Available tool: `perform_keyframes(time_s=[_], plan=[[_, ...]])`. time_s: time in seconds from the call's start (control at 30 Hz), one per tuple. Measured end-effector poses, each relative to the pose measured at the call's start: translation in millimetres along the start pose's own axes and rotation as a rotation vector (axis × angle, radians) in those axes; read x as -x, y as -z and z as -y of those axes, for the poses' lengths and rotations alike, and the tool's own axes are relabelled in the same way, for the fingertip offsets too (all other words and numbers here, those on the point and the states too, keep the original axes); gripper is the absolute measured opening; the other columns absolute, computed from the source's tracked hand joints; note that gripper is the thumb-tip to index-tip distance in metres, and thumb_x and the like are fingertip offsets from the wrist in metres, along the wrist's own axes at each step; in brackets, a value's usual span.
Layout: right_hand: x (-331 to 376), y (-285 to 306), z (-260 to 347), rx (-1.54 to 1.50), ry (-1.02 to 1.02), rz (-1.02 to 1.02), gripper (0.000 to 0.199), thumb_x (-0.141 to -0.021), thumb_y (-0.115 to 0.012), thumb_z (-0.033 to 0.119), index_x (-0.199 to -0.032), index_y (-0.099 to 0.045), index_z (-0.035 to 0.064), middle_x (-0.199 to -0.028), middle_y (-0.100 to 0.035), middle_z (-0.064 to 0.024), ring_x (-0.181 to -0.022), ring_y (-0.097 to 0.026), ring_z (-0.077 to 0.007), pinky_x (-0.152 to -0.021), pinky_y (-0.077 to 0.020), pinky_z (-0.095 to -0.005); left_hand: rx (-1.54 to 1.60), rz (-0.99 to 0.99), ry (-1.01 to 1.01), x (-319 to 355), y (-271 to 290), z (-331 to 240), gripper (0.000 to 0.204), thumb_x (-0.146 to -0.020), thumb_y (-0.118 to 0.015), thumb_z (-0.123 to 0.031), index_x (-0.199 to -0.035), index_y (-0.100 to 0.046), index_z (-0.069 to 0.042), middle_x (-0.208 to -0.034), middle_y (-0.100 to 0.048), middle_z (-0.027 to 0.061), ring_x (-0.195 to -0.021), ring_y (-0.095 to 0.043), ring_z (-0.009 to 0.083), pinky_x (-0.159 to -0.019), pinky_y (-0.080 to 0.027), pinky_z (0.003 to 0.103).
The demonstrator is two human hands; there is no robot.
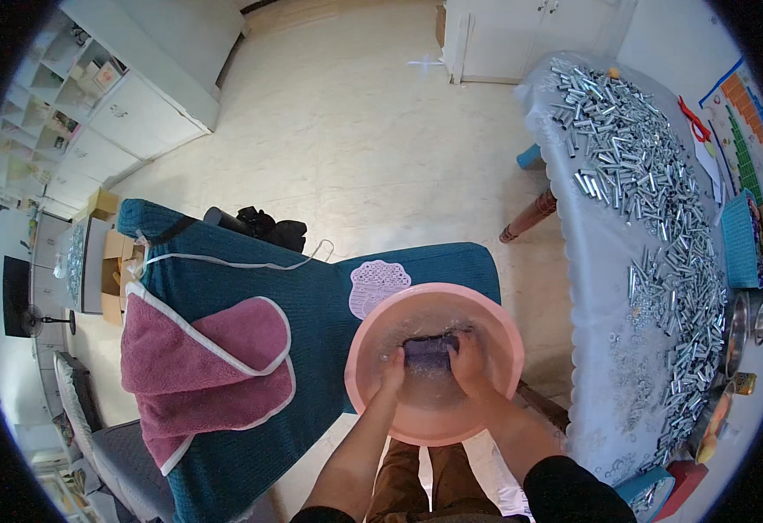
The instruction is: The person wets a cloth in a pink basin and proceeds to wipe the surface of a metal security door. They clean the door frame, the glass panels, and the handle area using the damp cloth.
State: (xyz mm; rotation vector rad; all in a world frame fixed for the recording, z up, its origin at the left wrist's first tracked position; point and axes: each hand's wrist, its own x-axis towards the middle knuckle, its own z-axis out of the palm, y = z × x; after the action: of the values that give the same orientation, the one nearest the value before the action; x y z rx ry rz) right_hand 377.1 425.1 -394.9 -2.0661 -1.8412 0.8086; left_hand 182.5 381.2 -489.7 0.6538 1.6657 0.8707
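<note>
Two bare hands hold a dark cloth in a basin of cloudy water

Seen from above, a person's forearms reach up from the lower edge, with black sleeves pushed back, into a round, peach-pink basin (pixel 357 349). Inside, a dark purplish cloth (pixel 429 350) lies bunched in cloudy water (pixel 429 403) flecked with foam, slightly above the basin's middle. The left hand (pixel 393 370) grips the cloth's left end; the right hand (pixel 467 359) grips its right end, thumb laid over the top. The cloth stretches between them, and the undersides of the fingers are hidden.

Just beyond the basin's upper left rim, a lilac, scallop-edged pad (pixel 369 288) with small holes lies on a bench with a ribbed teal cover (pixel 320 349). Farther left on the same cover is a pink towel (pixel 203 383) with white edging, loosely folded. The person's brown trousers (pixel 451 488) show below the basin.

To the right, well apart from the hands, a long table with a glossy whitish cover (pixel 595 349) bears a heap of short silvery tubes (pixel 639 166). Near its far side are a red-handled tool (pixel 695 120) and a blue basket (pixel 742 240). Pale flooring (pixel 347 113) spreads across the top.
</note>
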Motion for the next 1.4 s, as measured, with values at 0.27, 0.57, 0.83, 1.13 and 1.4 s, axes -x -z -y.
perform_keyframes(time_s=[0.27,0.57,0.83,1.13,1.4], plan=[[39.9,-7.9,69.4,-0.884,-0.165,0.141,0.024,-0.08,-0.068,0.021,-0.092,-0.06,0.0027,-0.074,-0.061,-0.0093,-0.066,-0.055,-0.0132,-0.063,-0.0454,-0.0271,0.681,0.349,0.707,23.6,-21.4,-95.2,0.062,-0.08,-0.051,-0.064,-0.112,-0.057,-0.01,-0.103,-0.06,0.0046,-0.092,-0.057,0.0227,-0.081,-0.045,0.039],[34.3,56.9,121.5,-0.364,0.042,0.1,0.032,-0.085,-0.056,0.032,-0.081,-0.065,0.0019,-0.071,-0.062,-0.0213,-0.065,-0.062,-0.0365,-0.06,-0.049,-0.0423,0.566,0.195,0.598,42.0,-35.0,-113.0,0.046,-0.089,-0.048,-0.048,-0.109,-0.057,-0.008,-0.097,-0.062,0.0068,-0.086,-0.059,0.0238,-0.078,-0.045,0.036],[4.0,38.1,66.8,-0.486,-0.226,-0.096,0.026,-0.084,-0.058,0.026,-0.078,-0.065,0.0016,-0.075,-0.061,-0.0214,-0.069,-0.06,-0.0353,-0.065,-0.0462,-0.0409,-0.207,0.092,0.071,55.8,-31.4,-126.3,0.029,-0.093,-0.048,-0.029,-0.1,-0.061,-0.004,-0.09,-0.062,0.015,-0.08,-0.059,0.0237,-0.074,-0.046,0.035],[62.0,54.9,9.9,-0.065,0.103,0.085,0.01,-0.075,-0.059,0.011,-0.074,-0.066,0.0027,-0.073,-0.062,-0.0187,-0.07,-0.059,-0.0341,-0.069,-0.0439,-0.0451,-0.719,-0.297,-0.575,77.9,15.3,-143.7,0.015,-0.074,-0.067,-0.012,-0.087,-0.069,-0.005,-0.094,-0.064,0.0143,-0.088,-0.058,0.0325,-0.081,-0.046,0.04],[23.2,25.7,25.4,0.133,0.178,-0.197,0.03,-0.083,-0.052,0.01,-0.112,-0.059,0.0087,-0.124,-0.047,-0.0203,-0.11,-0.048,-0.0378,-0.094,-0.0392,-0.0433,-0.889,0.015,-0.4,60.6,-2.9,-123.0,0.06,-0.074,-0.065,-0.015,-0.131,-0.045,-0.01,-0.14,-0.028,0.0235,-0.127,-0.03,0.0418,-0.103,-0.028,0.047]])
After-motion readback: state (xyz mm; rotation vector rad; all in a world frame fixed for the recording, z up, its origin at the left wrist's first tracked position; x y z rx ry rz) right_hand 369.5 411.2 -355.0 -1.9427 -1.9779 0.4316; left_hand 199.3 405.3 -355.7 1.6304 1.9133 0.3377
